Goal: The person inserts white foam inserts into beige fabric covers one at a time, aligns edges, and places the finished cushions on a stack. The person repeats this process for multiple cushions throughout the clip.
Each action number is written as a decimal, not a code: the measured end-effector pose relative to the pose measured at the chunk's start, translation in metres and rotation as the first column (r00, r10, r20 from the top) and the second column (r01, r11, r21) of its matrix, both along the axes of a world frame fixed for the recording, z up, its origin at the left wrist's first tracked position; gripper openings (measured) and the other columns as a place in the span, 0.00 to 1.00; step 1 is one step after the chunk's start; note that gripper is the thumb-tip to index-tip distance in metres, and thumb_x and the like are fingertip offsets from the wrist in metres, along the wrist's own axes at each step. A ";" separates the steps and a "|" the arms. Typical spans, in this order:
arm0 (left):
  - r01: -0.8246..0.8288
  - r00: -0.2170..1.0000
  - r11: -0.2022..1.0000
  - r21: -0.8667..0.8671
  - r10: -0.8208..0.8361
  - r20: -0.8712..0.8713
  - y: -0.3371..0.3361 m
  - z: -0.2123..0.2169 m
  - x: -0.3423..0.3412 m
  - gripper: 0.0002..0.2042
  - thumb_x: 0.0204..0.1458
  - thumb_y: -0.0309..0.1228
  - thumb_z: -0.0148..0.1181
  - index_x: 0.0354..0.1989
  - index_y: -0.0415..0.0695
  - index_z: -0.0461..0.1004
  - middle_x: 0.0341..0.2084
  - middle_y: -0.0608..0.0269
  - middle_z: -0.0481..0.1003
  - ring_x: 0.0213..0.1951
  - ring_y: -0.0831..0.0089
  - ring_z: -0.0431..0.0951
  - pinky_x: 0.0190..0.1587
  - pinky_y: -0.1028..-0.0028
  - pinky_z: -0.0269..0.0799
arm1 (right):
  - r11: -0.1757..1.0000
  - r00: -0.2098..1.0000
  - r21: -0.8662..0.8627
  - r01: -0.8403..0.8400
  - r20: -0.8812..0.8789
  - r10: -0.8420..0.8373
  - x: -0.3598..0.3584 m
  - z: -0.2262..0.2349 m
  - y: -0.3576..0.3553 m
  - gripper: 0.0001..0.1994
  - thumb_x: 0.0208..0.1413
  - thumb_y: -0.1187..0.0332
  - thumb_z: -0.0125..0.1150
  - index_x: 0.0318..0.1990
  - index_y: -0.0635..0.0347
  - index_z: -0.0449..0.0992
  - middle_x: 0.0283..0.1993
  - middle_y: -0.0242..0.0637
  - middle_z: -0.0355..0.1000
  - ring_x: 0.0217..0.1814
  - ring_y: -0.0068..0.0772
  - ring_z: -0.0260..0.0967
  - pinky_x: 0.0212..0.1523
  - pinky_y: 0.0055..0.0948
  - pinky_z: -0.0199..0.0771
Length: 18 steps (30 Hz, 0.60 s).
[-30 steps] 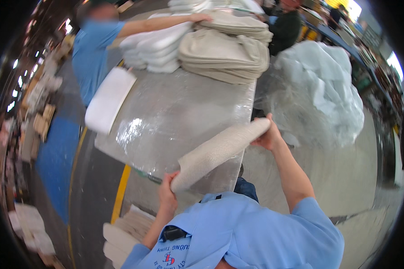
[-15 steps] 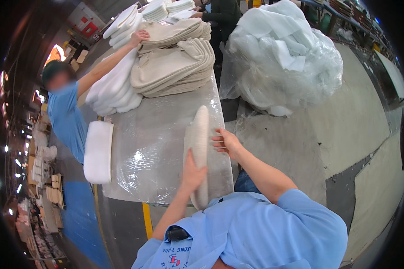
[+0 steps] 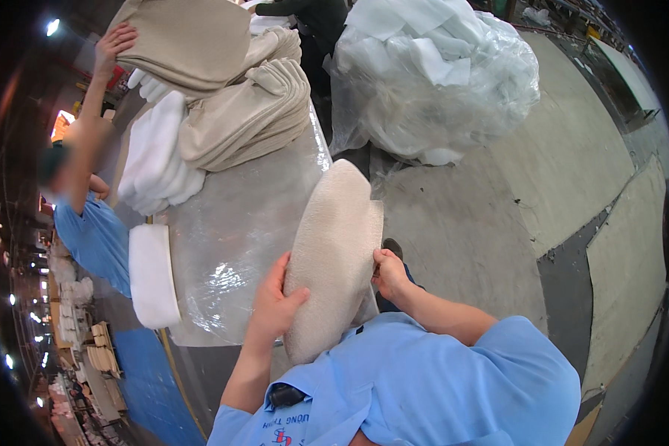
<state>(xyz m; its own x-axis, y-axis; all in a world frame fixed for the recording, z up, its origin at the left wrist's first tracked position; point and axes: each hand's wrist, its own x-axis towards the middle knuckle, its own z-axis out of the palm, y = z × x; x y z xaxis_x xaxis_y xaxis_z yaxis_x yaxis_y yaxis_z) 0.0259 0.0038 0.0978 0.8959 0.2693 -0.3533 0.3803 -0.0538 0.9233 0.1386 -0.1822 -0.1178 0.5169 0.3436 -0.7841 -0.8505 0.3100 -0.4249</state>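
The pad [image 3: 333, 253] runs near to far between both hands; left hand [image 3: 273, 305] presses its side; right hand [image 3: 389, 272] pinches its edge.

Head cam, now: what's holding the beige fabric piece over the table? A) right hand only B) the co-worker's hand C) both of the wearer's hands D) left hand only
C: the left hand grips the near left edge of the beige fabric piece while the right hand pinches its right edge; the co-worker's hand is far off on the stacked beige pads.
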 end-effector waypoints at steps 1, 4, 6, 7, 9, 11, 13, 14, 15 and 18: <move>0.050 0.998 0.986 0.157 -0.043 -0.045 -0.009 0.002 -0.003 0.38 0.53 0.18 0.61 0.76 0.36 0.59 0.65 0.46 0.73 0.64 0.58 0.76 0.67 0.65 0.69 | 0.999 0.998 -0.013 0.042 -0.043 -0.043 -0.006 0.003 0.006 0.10 0.75 0.58 0.53 0.46 0.53 0.74 0.45 0.31 0.75 0.43 0.30 0.72 0.43 0.35 0.72; 0.231 0.973 0.836 0.497 -0.196 -0.123 -0.044 -0.018 -0.003 0.38 0.56 0.24 0.60 0.77 0.38 0.55 0.64 0.40 0.73 0.64 0.49 0.76 0.67 0.63 0.69 | 0.993 0.988 -0.047 0.110 -0.106 -0.114 -0.003 -0.046 0.001 0.15 0.76 0.57 0.49 0.55 0.58 0.74 0.54 0.39 0.76 0.52 0.39 0.74 0.53 0.41 0.76; 0.278 0.956 0.717 0.639 -0.271 -0.112 -0.064 -0.055 -0.001 0.38 0.58 0.27 0.59 0.78 0.39 0.53 0.62 0.36 0.73 0.63 0.43 0.75 0.67 0.60 0.69 | 0.987 0.973 -0.020 0.159 -0.166 -0.160 -0.006 -0.065 0.000 0.19 0.76 0.57 0.49 0.61 0.62 0.73 0.60 0.44 0.76 0.60 0.44 0.73 0.60 0.46 0.75; 0.283 0.949 0.743 0.606 -0.310 -0.063 -0.068 -0.063 -0.005 0.36 0.59 0.29 0.59 0.77 0.39 0.56 0.62 0.36 0.73 0.63 0.43 0.75 0.67 0.59 0.69 | 0.978 0.955 0.007 0.210 -0.214 -0.204 -0.010 -0.065 0.003 0.21 0.75 0.57 0.49 0.64 0.65 0.72 0.63 0.46 0.75 0.64 0.46 0.72 0.63 0.48 0.74; 0.299 0.917 0.790 0.535 -0.394 0.069 -0.076 -0.058 0.007 0.32 0.62 0.32 0.59 0.74 0.39 0.62 0.63 0.36 0.73 0.62 0.43 0.75 0.66 0.56 0.69 | 0.956 0.924 0.038 0.290 -0.271 -0.269 -0.009 -0.069 -0.001 0.23 0.75 0.58 0.50 0.66 0.66 0.72 0.65 0.48 0.74 0.67 0.48 0.71 0.66 0.50 0.73; 0.321 0.944 0.934 0.158 -0.302 -0.136 -0.062 -0.075 0.015 0.27 0.62 0.36 0.61 0.69 0.38 0.69 0.63 0.37 0.73 0.63 0.44 0.74 0.65 0.55 0.69 | 0.969 0.935 0.046 0.244 -0.274 -0.223 -0.013 -0.073 -0.008 0.22 0.74 0.58 0.50 0.66 0.65 0.72 0.65 0.47 0.74 0.67 0.47 0.71 0.66 0.49 0.73; 0.194 0.963 0.965 0.177 -0.154 -0.219 -0.039 -0.113 0.025 0.24 0.63 0.39 0.62 0.63 0.38 0.75 0.60 0.39 0.75 0.62 0.45 0.74 0.64 0.54 0.70 | 0.983 0.955 0.071 0.170 -0.259 -0.146 -0.018 -0.078 -0.010 0.22 0.74 0.58 0.51 0.66 0.64 0.72 0.65 0.46 0.75 0.67 0.47 0.72 0.66 0.48 0.73; 0.086 0.987 0.920 0.382 -0.026 -0.161 -0.026 -0.144 0.031 0.23 0.63 0.41 0.63 0.60 0.38 0.78 0.58 0.41 0.76 0.61 0.45 0.74 0.63 0.54 0.70 | 0.988 0.965 0.089 0.123 -0.244 -0.099 -0.020 -0.076 -0.008 0.22 0.74 0.57 0.51 0.66 0.63 0.73 0.65 0.46 0.75 0.67 0.46 0.72 0.66 0.47 0.73; -0.019 0.994 0.835 0.550 0.077 -0.082 -0.021 -0.166 0.039 0.22 0.63 0.43 0.63 0.57 0.38 0.80 0.56 0.42 0.77 0.60 0.46 0.75 0.63 0.55 0.71 | 0.993 0.974 0.090 0.081 -0.217 -0.060 -0.017 -0.078 -0.011 0.22 0.74 0.57 0.51 0.66 0.62 0.73 0.65 0.45 0.75 0.67 0.46 0.72 0.66 0.47 0.73; 0.305 0.902 0.641 0.704 0.042 -0.429 -0.017 -0.182 0.081 0.21 0.62 0.44 0.64 0.54 0.39 0.81 0.49 0.43 0.78 0.56 0.47 0.77 0.61 0.54 0.71 | 0.995 0.994 0.063 -0.080 -0.075 0.085 -0.012 -0.093 -0.014 0.21 0.73 0.57 0.52 0.65 0.60 0.73 0.65 0.44 0.76 0.67 0.45 0.73 0.66 0.45 0.73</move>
